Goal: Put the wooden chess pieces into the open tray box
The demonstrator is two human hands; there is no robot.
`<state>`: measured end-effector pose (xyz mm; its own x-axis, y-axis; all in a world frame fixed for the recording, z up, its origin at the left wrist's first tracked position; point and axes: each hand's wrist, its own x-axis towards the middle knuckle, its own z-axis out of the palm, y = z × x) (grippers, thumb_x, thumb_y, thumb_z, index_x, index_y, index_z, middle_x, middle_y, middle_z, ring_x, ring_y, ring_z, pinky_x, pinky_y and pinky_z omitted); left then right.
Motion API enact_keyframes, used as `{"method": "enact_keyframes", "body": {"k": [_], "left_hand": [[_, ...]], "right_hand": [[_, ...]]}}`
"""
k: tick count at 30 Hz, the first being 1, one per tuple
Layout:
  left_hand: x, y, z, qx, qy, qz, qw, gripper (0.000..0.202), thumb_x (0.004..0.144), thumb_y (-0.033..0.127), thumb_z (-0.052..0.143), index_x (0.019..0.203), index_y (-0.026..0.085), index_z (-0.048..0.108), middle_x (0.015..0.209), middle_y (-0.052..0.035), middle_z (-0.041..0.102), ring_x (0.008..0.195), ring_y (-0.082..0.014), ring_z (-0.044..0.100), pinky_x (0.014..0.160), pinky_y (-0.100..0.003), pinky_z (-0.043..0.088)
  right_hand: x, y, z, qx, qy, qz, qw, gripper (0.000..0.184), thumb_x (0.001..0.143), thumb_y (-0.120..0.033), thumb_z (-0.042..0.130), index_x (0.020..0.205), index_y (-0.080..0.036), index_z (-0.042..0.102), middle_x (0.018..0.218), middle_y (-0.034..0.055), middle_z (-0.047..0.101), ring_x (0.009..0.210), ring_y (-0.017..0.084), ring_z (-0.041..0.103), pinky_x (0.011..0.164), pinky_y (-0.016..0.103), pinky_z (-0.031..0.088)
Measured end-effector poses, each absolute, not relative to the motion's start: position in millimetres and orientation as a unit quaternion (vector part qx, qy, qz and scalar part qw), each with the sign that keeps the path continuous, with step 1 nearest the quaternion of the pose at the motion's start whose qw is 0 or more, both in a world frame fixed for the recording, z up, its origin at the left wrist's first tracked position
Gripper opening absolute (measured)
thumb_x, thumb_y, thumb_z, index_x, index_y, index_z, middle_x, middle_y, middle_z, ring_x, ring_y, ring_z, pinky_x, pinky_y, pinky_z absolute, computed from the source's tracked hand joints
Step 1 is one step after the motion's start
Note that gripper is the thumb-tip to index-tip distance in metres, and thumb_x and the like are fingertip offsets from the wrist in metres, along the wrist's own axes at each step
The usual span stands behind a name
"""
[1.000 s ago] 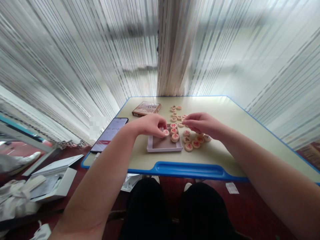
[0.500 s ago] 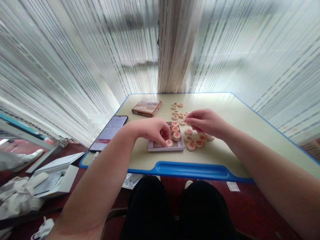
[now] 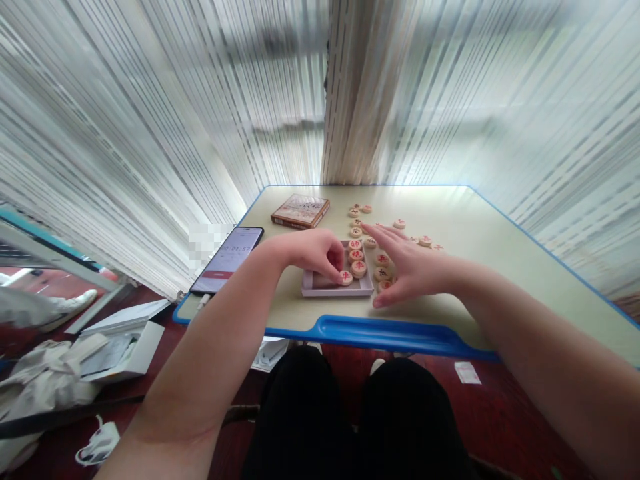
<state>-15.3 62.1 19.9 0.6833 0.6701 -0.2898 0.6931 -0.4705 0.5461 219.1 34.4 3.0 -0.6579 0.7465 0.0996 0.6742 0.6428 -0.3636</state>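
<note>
My left hand (image 3: 323, 255) reaches into a shallow white box tray (image 3: 330, 292), its fingers pinching a round wooden Chinese chess piece (image 3: 346, 277) with a red character. Stacked red-lettered pieces (image 3: 357, 255) stand along the tray's right side. Over the loose pieces just right of the tray, my right hand (image 3: 407, 263) is spread, thumb and fingers apart, holding nothing I can see. It partly hides a black-lettered piece (image 3: 382, 273) and others beneath it. More pieces (image 3: 355, 223) lie behind the tray, and a few (image 3: 425, 241) lie beyond the right hand.
A patterned flat box lid (image 3: 301, 211) lies at the back left of the blue-edged table (image 3: 500, 227). A phone (image 3: 229, 259) showing a timer lies at the left edge, with a cable plugged in. A blue trough (image 3: 390, 335) runs along the front edge. Open boxes (image 3: 125, 350) stand on the floor.
My right hand has opened from a pinch and spread lower over the loose pieces by the tray. My left hand stays on the same piece in the tray. The view has shifted slightly.
</note>
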Motion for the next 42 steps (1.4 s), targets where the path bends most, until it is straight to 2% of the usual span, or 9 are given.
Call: {"method": "enact_keyframes", "body": {"k": [3, 6, 11, 16, 21, 32, 42], "left_hand": [[-15.5, 62.7, 19.9, 0.856, 0.397, -0.016, 0.33, 0.042, 0.058, 0.053, 0.07, 0.078, 0.016, 0.07, 0.07, -0.0005, 0.065, 0.059, -0.0112, 0.053, 0.053, -0.022, 0.034], [-15.2, 62.5, 20.8, 0.851, 0.404, -0.009, 0.335, 0.042, 0.058, 0.053, 0.07, 0.078, 0.016, 0.07, 0.07, -0.0007, 0.065, 0.062, -0.012, 0.054, 0.053, -0.022, 0.035], [-12.9, 64.1, 18.9, 0.844, 0.407, 0.032, 0.348, 0.041, 0.058, 0.048, 0.071, 0.083, 0.016, 0.07, 0.077, -0.0024, 0.067, 0.068, -0.0134, 0.057, 0.058, -0.022, 0.04], [-12.7, 67.1, 15.2, 0.85, 0.401, 0.055, 0.339, 0.039, 0.062, 0.045, 0.07, 0.087, 0.015, 0.07, 0.08, -0.0042, 0.069, 0.069, -0.0144, 0.059, 0.059, -0.023, 0.042], [-11.7, 66.2, 16.6, 0.85, 0.396, 0.047, 0.343, 0.035, 0.063, 0.042, 0.069, 0.084, 0.015, 0.07, 0.077, -0.0035, 0.069, 0.068, -0.0142, 0.06, 0.058, -0.023, 0.042], [-10.0, 65.5, 17.0, 0.856, 0.382, 0.07, 0.342, 0.027, 0.064, 0.032, 0.067, 0.085, 0.015, 0.071, 0.08, -0.0028, 0.07, 0.071, -0.0151, 0.062, 0.062, -0.023, 0.044], [-5.6, 63.3, 18.2, 0.869, 0.382, 0.074, 0.306, 0.024, 0.066, 0.031, 0.065, 0.083, 0.015, 0.07, 0.081, -0.0029, 0.07, 0.074, -0.0156, 0.062, 0.065, -0.023, 0.045]], "right_hand": [[210.3, 36.0, -7.3, -0.382, -0.905, 0.148, 0.112, 0.122, 0.055, -0.062, 0.072, 0.149, -0.019, 0.008, 0.151, 0.0149, 0.024, 0.139, 0.037, 0.015, 0.11, 0.052, 0.023], [206.0, 39.0, -10.7, -0.393, -0.899, 0.149, 0.119, 0.115, 0.057, -0.062, 0.071, 0.148, -0.022, 0.014, 0.149, 0.0141, 0.029, 0.139, 0.037, 0.016, 0.109, 0.053, 0.024], [207.8, 45.4, -12.4, -0.43, -0.88, 0.153, 0.132, 0.111, 0.052, -0.063, 0.073, 0.145, -0.024, 0.025, 0.146, 0.0124, 0.032, 0.138, 0.038, 0.017, 0.109, 0.054, 0.024], [209.9, 50.8, -15.4, -0.424, -0.879, 0.149, 0.159, 0.107, 0.052, -0.063, 0.074, 0.142, -0.026, 0.031, 0.143, 0.0112, 0.037, 0.135, 0.037, 0.022, 0.108, 0.054, 0.026], [211.2, 50.8, -14.0, -0.416, -0.887, 0.134, 0.149, 0.102, 0.054, -0.063, 0.072, 0.141, -0.024, 0.035, 0.141, 0.0122, 0.039, 0.134, 0.036, 0.026, 0.107, 0.053, 0.027], [209.4, 54.3, -15.3, -0.407, -0.892, 0.117, 0.158, 0.099, 0.056, -0.065, 0.069, 0.14, -0.023, 0.037, 0.138, 0.0129, 0.044, 0.132, 0.035, 0.029, 0.105, 0.052, 0.031], [208.7, 54.3, -12.1, -0.414, -0.89, 0.123, 0.145, 0.098, 0.056, -0.063, 0.071, 0.139, -0.021, 0.039, 0.138, 0.0143, 0.044, 0.133, 0.034, 0.029, 0.106, 0.052, 0.029]]}}
